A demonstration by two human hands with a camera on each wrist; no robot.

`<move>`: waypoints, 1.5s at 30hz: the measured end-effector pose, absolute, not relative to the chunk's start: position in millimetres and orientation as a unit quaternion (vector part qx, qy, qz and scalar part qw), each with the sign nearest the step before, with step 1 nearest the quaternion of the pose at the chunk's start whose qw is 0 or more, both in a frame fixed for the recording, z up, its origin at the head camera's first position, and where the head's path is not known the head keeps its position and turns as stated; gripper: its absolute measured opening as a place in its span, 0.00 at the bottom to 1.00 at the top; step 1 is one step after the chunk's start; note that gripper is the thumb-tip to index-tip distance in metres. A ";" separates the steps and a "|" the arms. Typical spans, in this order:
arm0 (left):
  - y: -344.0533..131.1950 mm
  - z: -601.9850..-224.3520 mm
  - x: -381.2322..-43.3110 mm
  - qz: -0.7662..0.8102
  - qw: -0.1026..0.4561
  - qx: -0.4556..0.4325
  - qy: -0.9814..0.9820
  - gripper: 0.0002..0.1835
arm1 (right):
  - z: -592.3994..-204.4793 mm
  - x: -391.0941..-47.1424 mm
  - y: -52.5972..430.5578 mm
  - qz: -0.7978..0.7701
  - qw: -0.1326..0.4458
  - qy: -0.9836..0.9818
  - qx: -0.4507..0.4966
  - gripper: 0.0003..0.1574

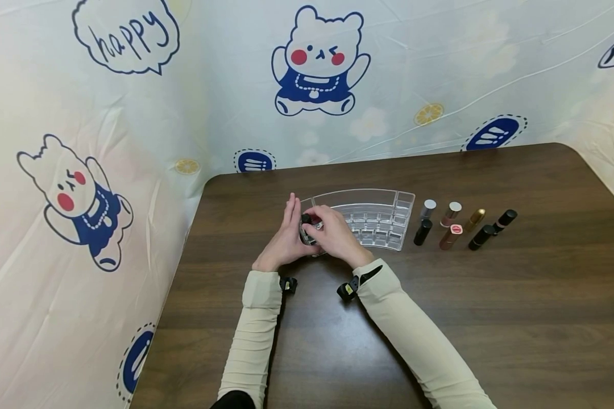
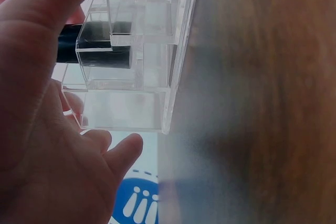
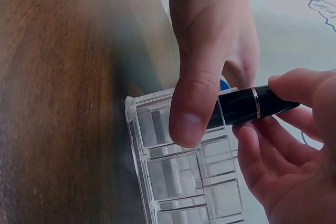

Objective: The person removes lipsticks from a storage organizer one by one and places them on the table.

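A clear plastic cosmetics organizer (image 1: 403, 203) with stepped rows of compartments stands on the table. My left hand (image 1: 286, 241) grips its left end, the thumb (image 3: 189, 124) pressed on the front and the fingers behind. My right hand (image 1: 340, 236) pinches the top of a black lipstick tube (image 3: 241, 107) with a thin silver ring. The tube's lower part (image 2: 105, 56) is inside a compartment at that left end, seen through the clear wall in the left wrist view. In the head view, the hands hide most of the tube and the organizer's left end.
Right of the organizer stand several cosmetic tubes: a silver-capped one (image 1: 428, 208), a black one (image 1: 423, 232), a gold one (image 1: 474, 218), a brown one with a pink top (image 1: 451, 237) and a black one (image 1: 481, 237). A patterned cloth (image 1: 225, 102) hangs behind the brown table (image 1: 491, 318).
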State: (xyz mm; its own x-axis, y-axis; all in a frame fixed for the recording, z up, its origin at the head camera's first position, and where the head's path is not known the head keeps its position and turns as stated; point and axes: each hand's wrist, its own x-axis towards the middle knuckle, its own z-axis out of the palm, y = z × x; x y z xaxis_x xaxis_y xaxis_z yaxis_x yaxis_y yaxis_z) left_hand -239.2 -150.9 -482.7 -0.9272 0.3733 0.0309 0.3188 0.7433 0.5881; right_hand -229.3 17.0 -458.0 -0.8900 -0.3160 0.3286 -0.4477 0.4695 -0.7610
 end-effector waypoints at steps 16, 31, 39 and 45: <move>-150.6 -482.4 -239.3 0.302 0.046 0.182 0.935 0.68 | -457.4 -227.0 19.4 0.494 0.088 -0.837 0.217 0.17; -150.4 -483.4 -239.7 0.300 0.042 0.183 0.935 0.69 | -454.0 -226.5 22.4 0.521 0.103 -0.821 0.211 0.16; -149.8 -482.7 -239.3 0.310 0.053 0.173 0.933 0.70 | -452.8 -225.4 25.8 0.534 0.110 -0.811 0.213 0.17; -149.4 -481.9 -239.0 0.314 0.055 0.170 0.932 0.70 | -452.6 -225.5 30.7 0.537 0.134 -0.803 0.221 0.17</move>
State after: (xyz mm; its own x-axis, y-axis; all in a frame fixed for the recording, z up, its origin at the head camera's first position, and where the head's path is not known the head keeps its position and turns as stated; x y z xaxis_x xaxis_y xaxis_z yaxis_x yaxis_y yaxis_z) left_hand -239.0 -149.4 -481.9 -0.9359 0.3522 0.0043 0.2829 0.7445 0.6048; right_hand -225.5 30.7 -452.6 -0.8665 -0.2101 0.4528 -0.4987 0.3259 -0.8032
